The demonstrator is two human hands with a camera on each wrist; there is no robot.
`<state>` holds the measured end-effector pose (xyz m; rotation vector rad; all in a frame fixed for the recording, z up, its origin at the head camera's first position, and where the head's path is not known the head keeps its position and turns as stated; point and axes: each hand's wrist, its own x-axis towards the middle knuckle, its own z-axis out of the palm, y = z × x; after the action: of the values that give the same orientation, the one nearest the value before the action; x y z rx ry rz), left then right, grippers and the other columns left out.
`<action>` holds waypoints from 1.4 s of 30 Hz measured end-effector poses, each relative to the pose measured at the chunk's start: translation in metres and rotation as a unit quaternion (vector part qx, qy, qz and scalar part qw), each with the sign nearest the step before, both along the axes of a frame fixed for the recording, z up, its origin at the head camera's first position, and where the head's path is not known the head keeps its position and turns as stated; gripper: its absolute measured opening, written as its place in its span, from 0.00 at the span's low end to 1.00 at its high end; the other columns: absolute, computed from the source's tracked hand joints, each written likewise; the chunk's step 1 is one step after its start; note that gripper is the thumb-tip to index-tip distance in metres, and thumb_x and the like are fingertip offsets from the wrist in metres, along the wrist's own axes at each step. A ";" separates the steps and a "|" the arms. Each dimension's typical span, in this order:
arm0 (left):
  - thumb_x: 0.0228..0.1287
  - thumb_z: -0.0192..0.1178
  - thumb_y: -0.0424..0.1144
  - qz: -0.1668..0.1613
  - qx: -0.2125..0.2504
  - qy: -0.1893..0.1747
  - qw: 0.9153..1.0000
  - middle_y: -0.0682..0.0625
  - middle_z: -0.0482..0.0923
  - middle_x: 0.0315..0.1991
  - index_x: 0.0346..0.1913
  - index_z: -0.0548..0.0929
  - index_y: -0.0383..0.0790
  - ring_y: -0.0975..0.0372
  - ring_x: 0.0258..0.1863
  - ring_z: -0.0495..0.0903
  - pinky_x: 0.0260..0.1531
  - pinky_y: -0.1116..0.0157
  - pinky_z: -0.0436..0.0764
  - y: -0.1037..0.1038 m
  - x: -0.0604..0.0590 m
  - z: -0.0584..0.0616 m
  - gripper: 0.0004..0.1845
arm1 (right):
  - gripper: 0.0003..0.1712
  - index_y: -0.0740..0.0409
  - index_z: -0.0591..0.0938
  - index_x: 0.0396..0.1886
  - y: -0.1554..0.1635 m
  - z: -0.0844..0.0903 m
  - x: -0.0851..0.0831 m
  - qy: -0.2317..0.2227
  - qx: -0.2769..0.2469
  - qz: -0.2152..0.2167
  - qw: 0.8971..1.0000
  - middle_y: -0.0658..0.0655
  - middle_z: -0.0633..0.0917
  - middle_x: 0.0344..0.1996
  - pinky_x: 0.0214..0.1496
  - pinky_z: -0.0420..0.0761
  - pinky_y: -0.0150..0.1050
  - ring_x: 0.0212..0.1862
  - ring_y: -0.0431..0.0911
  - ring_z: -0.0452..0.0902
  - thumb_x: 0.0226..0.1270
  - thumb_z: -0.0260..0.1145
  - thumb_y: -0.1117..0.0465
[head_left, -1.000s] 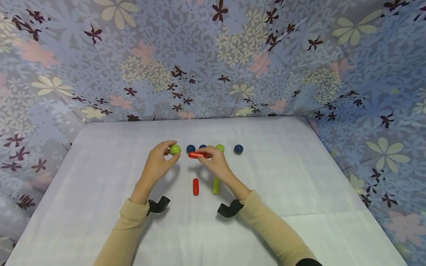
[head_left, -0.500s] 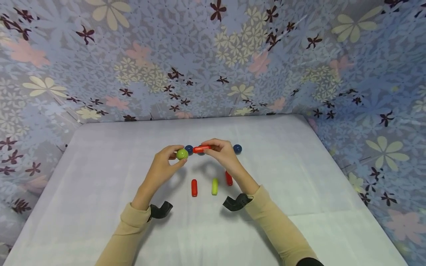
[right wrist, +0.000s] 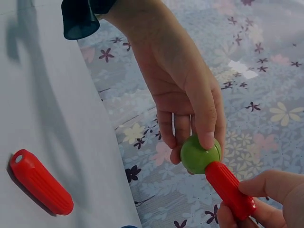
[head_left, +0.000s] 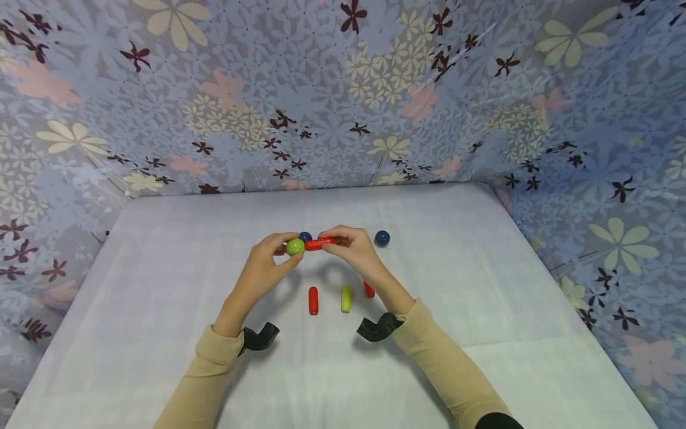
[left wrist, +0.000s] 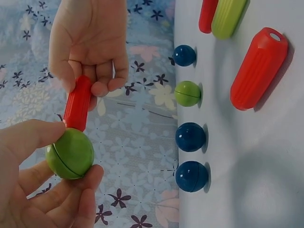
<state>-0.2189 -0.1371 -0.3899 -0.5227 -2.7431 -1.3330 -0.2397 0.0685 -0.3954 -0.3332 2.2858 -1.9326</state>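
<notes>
Left hand (head_left: 262, 265) pinches a green ball (head_left: 295, 246); right hand (head_left: 354, 250) pinches a red stick (head_left: 319, 243), its end touching the ball, above the tabletop (head_left: 161, 286).

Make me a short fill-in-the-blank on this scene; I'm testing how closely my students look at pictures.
1. The left hand holds a ball of the colour ____.
2. The right hand holds a red stick whose end ____ that ball.
3. The stick lying between two red sticks on the table is ____.

Missing words: green; touches; green
</notes>
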 end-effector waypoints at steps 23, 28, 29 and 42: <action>0.54 0.62 0.45 -0.023 0.029 -0.033 0.999 0.50 0.78 0.45 0.45 0.79 0.47 0.59 0.42 0.73 0.43 0.61 0.73 -0.002 -0.006 -0.008 0.15 | 0.15 0.61 0.81 0.45 -0.010 -0.007 0.003 -0.035 -0.042 0.035 0.998 0.54 0.81 0.39 0.45 0.79 0.34 0.39 0.40 0.79 0.56 0.64 0.66; 0.54 0.62 0.48 -0.036 0.035 -0.048 0.998 0.52 0.78 0.46 0.43 0.79 0.50 0.60 0.42 0.73 0.43 0.62 0.73 -0.006 -0.007 -0.010 0.13 | 0.15 0.59 0.81 0.44 -0.011 -0.008 0.003 -0.043 -0.031 0.042 0.998 0.57 0.82 0.41 0.48 0.79 0.41 0.40 0.42 0.80 0.55 0.65 0.64; 0.54 0.62 0.48 -0.037 0.035 -0.050 0.997 0.53 0.78 0.45 0.43 0.79 0.51 0.61 0.41 0.73 0.42 0.63 0.73 -0.007 -0.008 -0.010 0.13 | 0.15 0.58 0.81 0.44 -0.011 -0.008 0.003 -0.044 -0.028 0.043 0.998 0.57 0.82 0.41 0.49 0.79 0.43 0.40 0.42 0.80 0.55 0.65 0.64; 0.55 0.62 0.48 -0.005 0.016 -0.043 0.999 0.51 0.77 0.36 0.43 0.79 0.50 0.59 0.28 0.65 0.26 0.66 0.65 -0.023 -0.012 -0.003 0.13 | 0.16 0.64 0.80 0.45 -0.009 -0.020 -0.016 -0.031 -0.003 0.001 1.000 0.57 0.84 0.38 0.54 0.75 0.48 0.41 0.48 0.79 0.61 0.61 0.58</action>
<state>-0.2310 -0.1605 -0.3928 -0.4893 -2.7850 -1.4338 -0.2553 0.0591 -0.4150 -0.2724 2.2392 -1.9218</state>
